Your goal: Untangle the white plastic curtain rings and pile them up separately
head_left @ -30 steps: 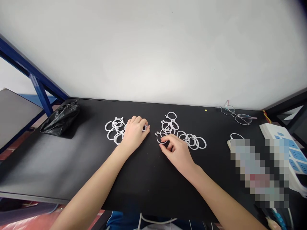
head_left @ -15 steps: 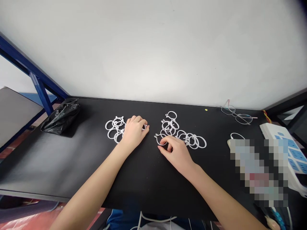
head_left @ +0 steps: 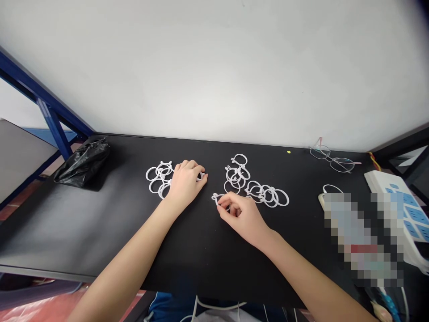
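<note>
My right hand (head_left: 243, 212) pinches one white plastic ring (head_left: 215, 197) between thumb and fingertips; its small knobbed ends point up and left, and part of its loop is hidden by the fingers. My left hand (head_left: 186, 181) lies palm down with curled fingers over other white rings, and one ring (head_left: 200, 176) shows between its thumb and index finger. Several more rings (head_left: 156, 185) stick out from beneath and left of that hand. Beyond my right hand, a loose cluster of rings (head_left: 237, 175) overlaps on the desk, and another group (head_left: 271, 197) lies to its right.
A crumpled black plastic bag (head_left: 83, 163) sits on the black desk (head_left: 110, 228) at the left. Eyeglasses (head_left: 335, 161) rest near the wall on the right. A blurred-out phone-like object (head_left: 355, 232) and a white power strip (head_left: 398, 210) occupy the right side.
My right hand has drawn one ring slightly toward me and left, out of the cluster, turning its ends upward. My left hand stays nearly in place over its rings.
</note>
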Action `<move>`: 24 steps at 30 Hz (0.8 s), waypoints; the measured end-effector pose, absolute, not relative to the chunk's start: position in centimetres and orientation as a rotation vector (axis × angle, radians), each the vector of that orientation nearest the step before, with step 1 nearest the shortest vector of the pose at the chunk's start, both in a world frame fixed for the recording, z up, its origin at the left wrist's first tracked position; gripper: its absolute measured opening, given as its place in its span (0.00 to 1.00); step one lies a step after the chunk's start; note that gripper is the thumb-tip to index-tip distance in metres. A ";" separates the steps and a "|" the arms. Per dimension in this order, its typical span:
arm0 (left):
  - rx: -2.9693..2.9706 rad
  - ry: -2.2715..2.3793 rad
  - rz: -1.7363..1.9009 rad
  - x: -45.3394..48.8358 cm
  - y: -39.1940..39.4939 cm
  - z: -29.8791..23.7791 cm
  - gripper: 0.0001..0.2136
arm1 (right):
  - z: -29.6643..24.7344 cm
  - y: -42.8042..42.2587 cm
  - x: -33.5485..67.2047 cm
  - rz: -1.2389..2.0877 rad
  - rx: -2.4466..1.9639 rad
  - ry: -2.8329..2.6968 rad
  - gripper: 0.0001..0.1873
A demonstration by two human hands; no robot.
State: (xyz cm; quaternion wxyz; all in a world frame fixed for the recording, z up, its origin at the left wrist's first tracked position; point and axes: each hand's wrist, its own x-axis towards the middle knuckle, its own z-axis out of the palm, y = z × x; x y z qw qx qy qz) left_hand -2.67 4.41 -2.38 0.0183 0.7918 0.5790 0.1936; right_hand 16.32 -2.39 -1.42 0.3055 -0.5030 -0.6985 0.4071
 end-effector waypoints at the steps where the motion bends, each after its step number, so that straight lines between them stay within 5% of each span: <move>1: 2.459 1.798 0.610 -2.7 4.4 -2.4 0.07 | -1.4 -2.5 16.3 1.144 -1.325 -1.810 0.02; 10: 2.422 1.808 0.591 -2.7 4.4 -2.3 0.07 | -0.7 -2.3 15.9 1.649 -1.174 -1.303 0.18; 19: 2.447 1.788 0.646 -2.3 4.2 -2.3 0.09 | -0.6 -2.0 16.1 1.647 -1.166 -1.200 0.17; 24: 2.475 1.555 1.014 -1.4 3.1 -1.3 0.11 | -0.5 -2.0 16.1 1.699 -1.095 -1.124 0.14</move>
